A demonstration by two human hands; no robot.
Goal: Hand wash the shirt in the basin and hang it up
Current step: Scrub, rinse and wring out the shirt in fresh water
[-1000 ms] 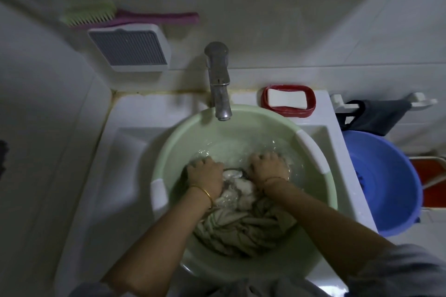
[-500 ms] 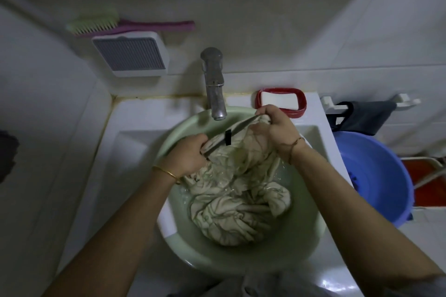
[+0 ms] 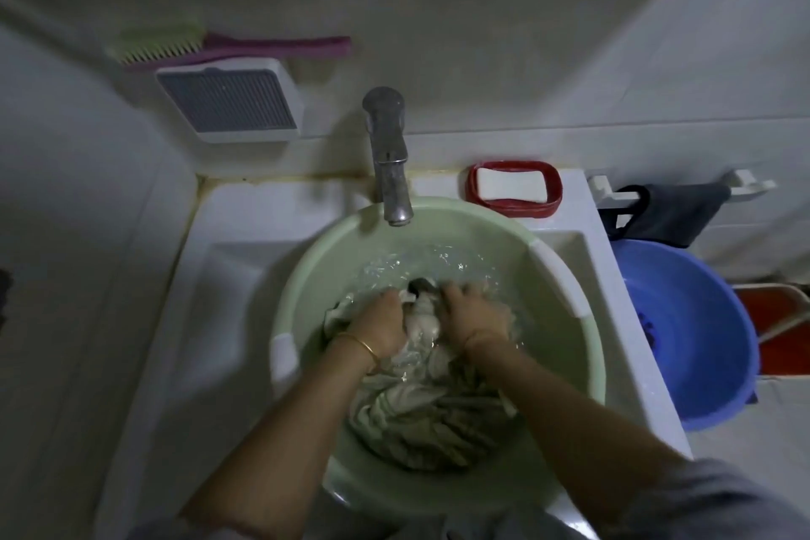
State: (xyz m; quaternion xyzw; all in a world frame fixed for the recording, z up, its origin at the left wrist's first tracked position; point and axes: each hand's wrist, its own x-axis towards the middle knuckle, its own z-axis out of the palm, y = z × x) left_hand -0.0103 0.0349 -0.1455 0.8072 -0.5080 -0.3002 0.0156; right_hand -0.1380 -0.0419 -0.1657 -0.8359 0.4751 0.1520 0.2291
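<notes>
Mid-frame in the green basin (image 3: 324, 259), I scrub the shirt (image 3: 431, 421).
My left hand (image 3: 380, 327) and right hand (image 3: 475, 316) each clench a bunch of wet cloth, knuckles close together. I judge it best to rub bunch against bunch under the water, with the rest sunk.

Cream crumpled wet cloth shirt (image 3: 420, 421): soaked, bunched in a wrinkled heap, far end dipped under water. Round pale-green plastic basin (image 3: 333, 259) with white rim grips: upright, holds shallow rippled water, shirt heaped toward its near side.
</notes>
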